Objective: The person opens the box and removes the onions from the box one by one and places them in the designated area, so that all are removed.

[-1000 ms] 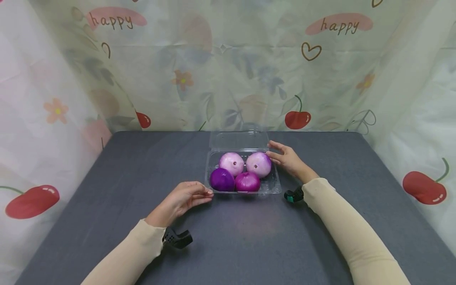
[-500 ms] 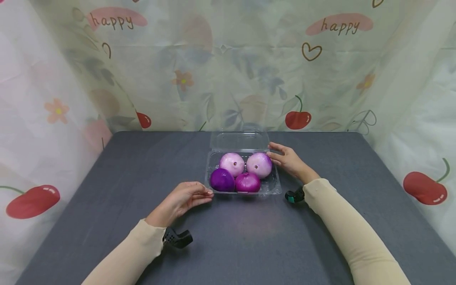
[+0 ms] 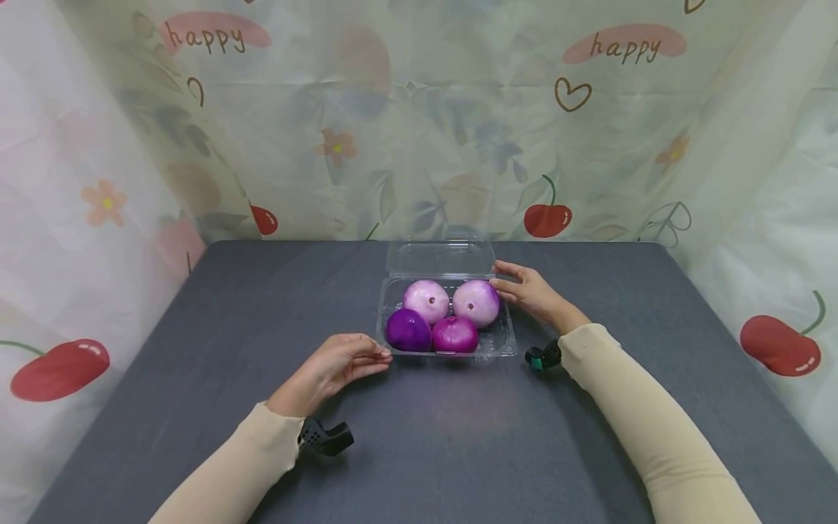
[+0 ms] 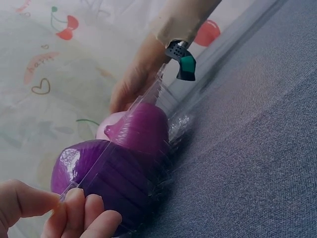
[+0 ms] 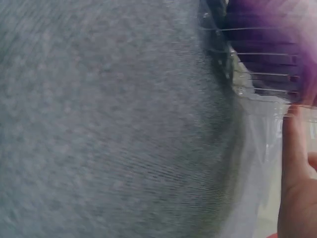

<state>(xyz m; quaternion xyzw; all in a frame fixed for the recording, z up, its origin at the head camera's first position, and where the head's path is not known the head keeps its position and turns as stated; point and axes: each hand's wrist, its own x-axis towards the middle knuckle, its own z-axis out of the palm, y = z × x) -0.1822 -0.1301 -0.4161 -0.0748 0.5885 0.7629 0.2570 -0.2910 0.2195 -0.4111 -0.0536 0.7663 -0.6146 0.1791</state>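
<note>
A clear plastic clamshell container (image 3: pixel 504 340) stands on the table, its lid (image 3: pixel 440 260) folded back on the far side. Inside, two pale peeled onions (image 3: pixel 425 301) fill the back, while a dark purple onion (image 3: pixel 409 331) and a magenta onion (image 3: pixel 455 335) sit in front. My left hand (image 3: pixel 343 364) pinches the rim at the near left corner between thumb and fingers, as the left wrist view confirms. At the far right corner, my right hand (image 3: pixel 533 295) touches the container with extended, spread fingers; a fingertip (image 5: pixel 293 111) meets the rim in the right wrist view.
The dark grey table (image 3: pixel 222 306) runs back to a printed curtain (image 3: pixel 281 145), which also hangs along both sides. A black wrist device (image 3: pixel 327 439) sits below the left cuff, and another with a green part (image 3: pixel 542 356) below the right.
Almost nothing differs. My right wrist and sleeve have shifted very slightly to the right, with the fingertips staying at the container's corner. The left hand, container and onions hold their places.
</note>
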